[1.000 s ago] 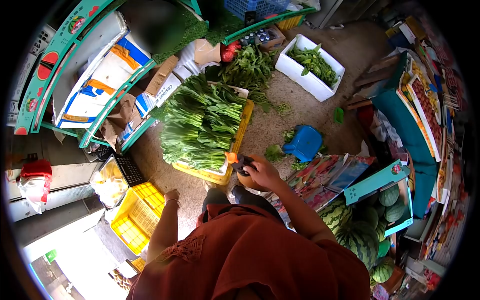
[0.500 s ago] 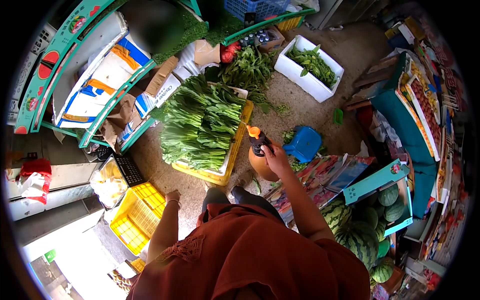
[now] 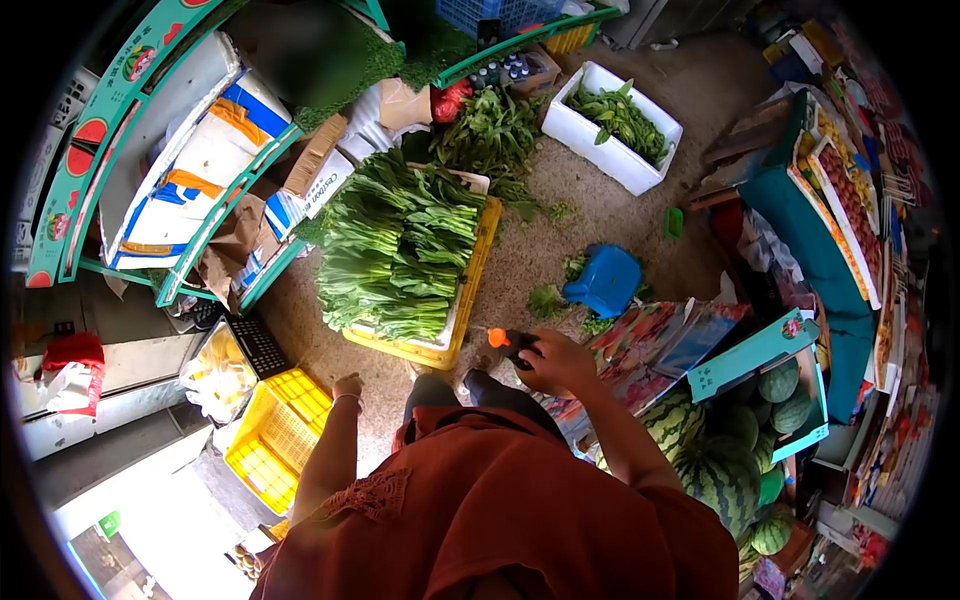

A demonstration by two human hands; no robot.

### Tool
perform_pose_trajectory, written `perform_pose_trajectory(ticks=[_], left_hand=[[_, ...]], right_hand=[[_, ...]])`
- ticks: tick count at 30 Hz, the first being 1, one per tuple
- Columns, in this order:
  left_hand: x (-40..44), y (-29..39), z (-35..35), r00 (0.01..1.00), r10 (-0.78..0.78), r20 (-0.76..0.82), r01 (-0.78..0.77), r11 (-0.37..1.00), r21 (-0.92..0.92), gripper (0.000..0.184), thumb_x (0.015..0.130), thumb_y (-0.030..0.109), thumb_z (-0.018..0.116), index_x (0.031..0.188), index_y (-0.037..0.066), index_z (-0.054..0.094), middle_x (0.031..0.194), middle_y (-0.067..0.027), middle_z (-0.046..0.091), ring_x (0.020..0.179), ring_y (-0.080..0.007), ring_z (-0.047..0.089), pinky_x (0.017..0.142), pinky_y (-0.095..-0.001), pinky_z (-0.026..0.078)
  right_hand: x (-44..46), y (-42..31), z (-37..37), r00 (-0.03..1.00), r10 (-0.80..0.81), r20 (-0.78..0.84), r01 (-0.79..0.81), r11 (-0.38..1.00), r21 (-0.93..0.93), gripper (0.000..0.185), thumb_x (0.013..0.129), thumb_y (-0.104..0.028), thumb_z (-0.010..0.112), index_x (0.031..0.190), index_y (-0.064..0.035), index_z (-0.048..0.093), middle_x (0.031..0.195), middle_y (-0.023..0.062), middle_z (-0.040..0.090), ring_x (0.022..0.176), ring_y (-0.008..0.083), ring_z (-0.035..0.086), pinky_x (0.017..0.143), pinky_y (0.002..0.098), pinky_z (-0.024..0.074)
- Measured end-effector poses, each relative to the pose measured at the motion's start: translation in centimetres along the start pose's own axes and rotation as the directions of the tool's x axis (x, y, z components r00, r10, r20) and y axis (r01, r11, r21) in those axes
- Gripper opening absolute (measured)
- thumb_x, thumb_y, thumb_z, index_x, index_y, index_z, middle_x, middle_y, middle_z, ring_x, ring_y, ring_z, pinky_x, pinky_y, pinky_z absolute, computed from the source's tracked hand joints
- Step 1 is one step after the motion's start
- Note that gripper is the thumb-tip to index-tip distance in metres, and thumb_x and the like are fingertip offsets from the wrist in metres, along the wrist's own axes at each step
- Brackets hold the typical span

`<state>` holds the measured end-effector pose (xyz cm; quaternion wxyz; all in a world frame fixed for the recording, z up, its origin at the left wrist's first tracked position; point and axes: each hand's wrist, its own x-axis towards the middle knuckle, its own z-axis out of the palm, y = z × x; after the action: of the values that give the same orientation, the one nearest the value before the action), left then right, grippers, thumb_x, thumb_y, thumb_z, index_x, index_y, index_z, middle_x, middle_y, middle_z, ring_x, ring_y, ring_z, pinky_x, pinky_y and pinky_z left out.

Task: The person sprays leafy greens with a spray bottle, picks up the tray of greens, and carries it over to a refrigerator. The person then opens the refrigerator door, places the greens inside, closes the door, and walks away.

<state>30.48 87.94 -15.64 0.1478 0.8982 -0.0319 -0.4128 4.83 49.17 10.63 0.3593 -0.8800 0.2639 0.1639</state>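
My right hand (image 3: 556, 363) is wrapped round the black top of a spray bottle (image 3: 513, 344) with an orange nozzle, which points left; its body is mostly hidden by the hand. To the left of the nozzle, bundles of leafy greens (image 3: 405, 250) lie in rows on a yellow crate (image 3: 478, 275) with a white liner. My left hand (image 3: 348, 387) hangs low beside my body, near a yellow basket (image 3: 275, 430). It touches nothing that I can see, and its fingers are too small to read clearly.
A blue stool (image 3: 606, 281) stands on the floor right of the greens. Behind it is a white foam box (image 3: 612, 128) of greens. Watermelons (image 3: 715, 480) are piled at the lower right, beside a floral-patterned board (image 3: 640, 350). Green-edged shelving (image 3: 190, 255) stands at the left.
My right hand and the spray bottle first swung right, away from the crate, then dropped lower and nearer to my body. My left hand hardly moved. The view shifted slightly.
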Motion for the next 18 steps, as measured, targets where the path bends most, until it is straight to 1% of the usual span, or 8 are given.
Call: perform_pose_trajectory(ticks=[1,2,4,6,9,11,12,18], left_hand=[[-0.4,0.6,-0.3,1.0,0.0,0.001,0.0,1.0,0.003,0.035,0.067,0.011,0.047,0.101,0.011,0.056,0.101,-0.0088,0.055,0.091,-0.019,0.051,0.077,-0.0252,0.039],[-1.4,1.8,-0.9,1.0,0.017,-0.016,-0.016,0.998,0.06,0.035,0.066,0.01,0.047,0.1,0.01,0.057,0.099,-0.0083,0.056,0.089,-0.0191,0.052,0.076,-0.0255,0.039],[-2.8,3.3,-1.5,0.999,0.034,-0.032,-0.03,0.993,0.117,0.034,0.066,0.009,0.048,0.099,0.01,0.057,0.097,-0.0077,0.057,0.087,-0.0193,0.052,0.076,-0.0258,0.04],[-3.8,4.2,-1.8,0.993,-0.116,-0.038,0.106,0.973,-0.204,0.034,0.065,0.007,0.049,0.097,0.01,0.059,0.095,-0.0077,0.058,0.085,-0.0185,0.053,0.075,-0.0256,0.04],[-4.8,5.0,-2.2,0.986,-0.161,-0.044,0.141,0.945,-0.296,0.035,0.064,0.005,0.05,0.097,0.009,0.059,0.096,-0.0076,0.058,0.086,-0.0168,0.052,0.074,-0.0247,0.04],[-5.3,4.9,-2.2,0.986,-0.148,-0.077,0.118,0.944,-0.307,0.031,0.063,0.01,0.05,0.093,0.01,0.06,0.09,-0.0073,0.059,0.082,-0.0173,0.054,0.073,-0.025,0.041],[-5.5,4.8,-2.1,0.985,-0.135,-0.109,0.093,0.943,-0.318,0.029,0.063,0.015,0.05,0.089,0.01,0.062,0.085,-0.0071,0.061,0.077,-0.0178,0.056,0.071,-0.0253,0.042],[-6.7,5.0,-2.8,0.997,-0.041,-0.058,0.035,0.993,-0.111,0.029,0.066,0.016,0.048,0.093,0.011,0.06,0.093,-0.007,0.059,0.084,-0.019,0.055,0.074,-0.0263,0.041]], right_hand=[[-0.2,-0.1,0.1,0.993,-0.09,0.072,0.097,0.991,-0.092,0.028,0.077,-0.03,0.046,0.091,-0.0081,0.055,0.081,0.0137,0.052,0.077,0.0274,0.053,0.066,0.0357,0.0419],[0.3,0.8,1.5,0.987,0.003,0.159,0.006,0.998,-0.055,0.027,0.076,-0.028,0.045,0.093,-0.0098,0.055,0.08,0.0124,0.053,0.078,0.0267,0.053,0.069,0.0343,0.0422],[0.1,0.5,1.4,0.982,-0.007,0.19,0.016,0.999,-0.045,0.026,0.076,-0.028,0.046,0.093,-0.0101,0.054,0.08,0.0126,0.053,0.078,0.0266,0.053,0.069,0.0342,0.0421],[0.0,0.1,1.0,0.976,-0.02,0.219,0.029,0.999,-0.037,0.026,0.076,-0.028,0.046,0.093,-0.0103,0.054,0.08,0.0127,0.053,0.079,0.0265,0.053,0.069,0.0341,0.0421],[0.5,0.4,1.0,0.996,0.04,0.084,-0.044,0.998,0.044,0.027,0.076,-0.029,0.046,0.088,-0.0063,0.054,0.08,0.0147,0.052,0.078,0.0284,0.052,0.068,0.0354,0.0413],[2.5,3.6,3.2,0.99,0.133,-0.047,-0.12,0.968,0.218,0.031,0.077,-0.031,0.046,0.084,-0.0018,0.054,0.078,0.017,0.052,0.075,0.0314,0.052,0.065,0.0372,0.0404],[3.8,5.4,4.8,0.98,0.132,-0.152,-0.063,0.918,0.391,0.034,0.077,-0.032,0.047,0.08,0.0012,0.053,0.073,0.0182,0.053,0.07,0.0339,0.051,0.062,0.0385,0.0398],[7.7,7.3,3.9,0.928,0.271,-0.257,-0.145,0.895,0.421,0.036,0.077,-0.035,0.046,0.078,0.0009,0.054,0.072,0.0187,0.054,0.069,0.0346,0.052,0.062,0.0392,0.04]])
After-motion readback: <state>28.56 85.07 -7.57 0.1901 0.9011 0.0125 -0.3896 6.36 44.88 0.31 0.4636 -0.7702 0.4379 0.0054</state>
